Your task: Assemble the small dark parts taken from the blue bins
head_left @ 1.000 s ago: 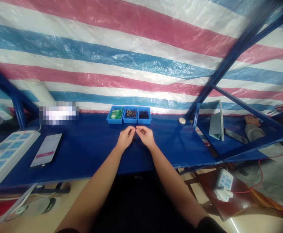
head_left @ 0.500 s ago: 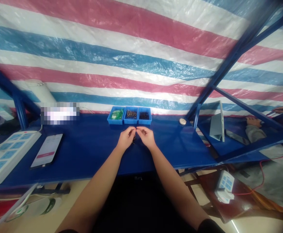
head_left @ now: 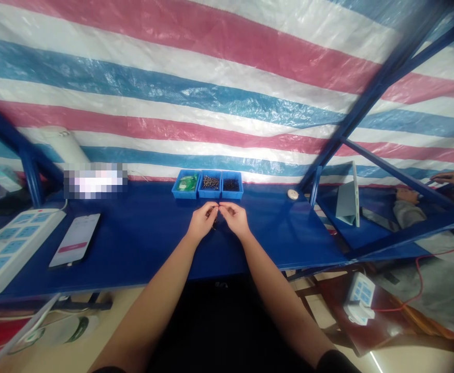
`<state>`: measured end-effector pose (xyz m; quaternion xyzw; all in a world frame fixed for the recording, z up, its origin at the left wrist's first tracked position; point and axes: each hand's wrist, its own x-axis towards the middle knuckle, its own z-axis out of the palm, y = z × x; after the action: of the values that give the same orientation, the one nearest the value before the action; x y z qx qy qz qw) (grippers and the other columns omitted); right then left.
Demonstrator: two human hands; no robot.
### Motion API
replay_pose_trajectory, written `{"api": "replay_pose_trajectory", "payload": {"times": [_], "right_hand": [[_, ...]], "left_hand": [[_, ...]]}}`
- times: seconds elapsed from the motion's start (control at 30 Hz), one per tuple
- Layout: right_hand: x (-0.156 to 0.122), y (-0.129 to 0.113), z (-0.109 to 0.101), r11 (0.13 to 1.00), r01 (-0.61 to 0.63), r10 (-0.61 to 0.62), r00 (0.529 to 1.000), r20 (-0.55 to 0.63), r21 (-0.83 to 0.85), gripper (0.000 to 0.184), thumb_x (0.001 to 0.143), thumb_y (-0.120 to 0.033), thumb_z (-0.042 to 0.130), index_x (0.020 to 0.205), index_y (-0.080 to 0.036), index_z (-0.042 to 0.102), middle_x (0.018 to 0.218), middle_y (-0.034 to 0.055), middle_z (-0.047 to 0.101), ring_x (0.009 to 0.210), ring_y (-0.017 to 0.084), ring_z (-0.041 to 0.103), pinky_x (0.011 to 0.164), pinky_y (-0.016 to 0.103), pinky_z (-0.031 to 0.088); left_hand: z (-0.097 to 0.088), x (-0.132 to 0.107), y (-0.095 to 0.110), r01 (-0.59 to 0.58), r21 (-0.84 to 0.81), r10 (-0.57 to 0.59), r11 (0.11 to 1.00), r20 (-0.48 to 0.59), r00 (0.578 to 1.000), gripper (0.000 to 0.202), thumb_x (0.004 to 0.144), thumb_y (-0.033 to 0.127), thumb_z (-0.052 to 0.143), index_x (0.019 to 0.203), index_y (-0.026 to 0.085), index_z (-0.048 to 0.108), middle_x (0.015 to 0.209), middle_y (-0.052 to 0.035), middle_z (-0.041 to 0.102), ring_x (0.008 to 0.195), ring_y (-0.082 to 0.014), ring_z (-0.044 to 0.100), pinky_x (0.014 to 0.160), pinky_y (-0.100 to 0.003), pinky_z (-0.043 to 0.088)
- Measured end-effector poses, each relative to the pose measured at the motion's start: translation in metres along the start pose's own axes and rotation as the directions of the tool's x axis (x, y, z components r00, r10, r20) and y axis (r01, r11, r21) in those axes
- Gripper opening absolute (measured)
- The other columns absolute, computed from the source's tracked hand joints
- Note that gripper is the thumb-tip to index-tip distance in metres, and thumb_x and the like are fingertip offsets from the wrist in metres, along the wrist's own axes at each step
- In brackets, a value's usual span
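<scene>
My left hand and my right hand meet fingertip to fingertip just above the blue table, both closed in a pinch. Whatever sits between the fingertips is too small and hidden to name. Small dark and brassy bits show under the left fingers; I cannot tell whether they are held or lie on the table. Just beyond the hands stand three blue bins side by side: the left bin has a green plastic bag in it, the middle bin small metallic parts, the right bin small black parts.
On the table lie a phone and a white power strip to the left. A round whitish object is at the right. Past the blue frame, a tablet stand and another person's hand appear.
My hands stay together in the same place with hardly any movement. At the far right, the other person's hands have shifted slightly.
</scene>
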<state>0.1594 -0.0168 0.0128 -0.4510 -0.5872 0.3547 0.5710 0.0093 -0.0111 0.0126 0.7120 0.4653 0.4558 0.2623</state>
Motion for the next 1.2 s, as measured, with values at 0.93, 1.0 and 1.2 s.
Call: {"api": "replay_pose_trajectory", "payload": {"times": [0.93,1.0,1.2], "right_hand": [[0.032,0.000,-0.002,0.947,-0.072,0.115,0.986,0.124,-0.312,0.010,0.074,-0.023,0.065,0.075,-0.023,0.075,0.068,0.0006,0.072,0.066,0.018,0.067,0.071,0.031,0.055],[0.045,-0.001,0.002,0.945,-0.088,0.125,0.987,0.099,-0.316,0.010,0.074,-0.022,0.066,0.074,-0.022,0.075,0.070,0.0014,0.072,0.066,0.019,0.068,0.073,0.033,0.056],[0.078,0.002,0.017,0.982,-0.129,0.129,0.992,0.009,0.139,0.037,0.082,-0.029,0.061,0.116,-0.015,0.064,0.101,0.0086,0.072,0.077,0.018,0.070,0.072,0.034,0.059]], "left_hand": [[-0.002,0.001,-0.007,0.095,0.118,-0.068,0.988,-0.212,0.975,0.023,0.089,0.040,0.048,0.092,0.022,0.061,0.074,0.0011,0.066,0.065,-0.0137,0.061,0.067,-0.025,0.045],[-0.002,0.001,-0.007,0.098,0.118,-0.070,0.988,-0.223,0.972,0.022,0.089,0.040,0.049,0.092,0.022,0.061,0.072,0.0015,0.065,0.065,-0.0136,0.060,0.067,-0.025,0.044],[-0.002,0.001,-0.008,0.108,0.089,-0.089,0.990,-0.201,0.976,0.023,0.090,0.040,0.047,0.093,0.022,0.061,0.067,0.0026,0.062,0.061,-0.0130,0.058,0.065,-0.024,0.043]]}}
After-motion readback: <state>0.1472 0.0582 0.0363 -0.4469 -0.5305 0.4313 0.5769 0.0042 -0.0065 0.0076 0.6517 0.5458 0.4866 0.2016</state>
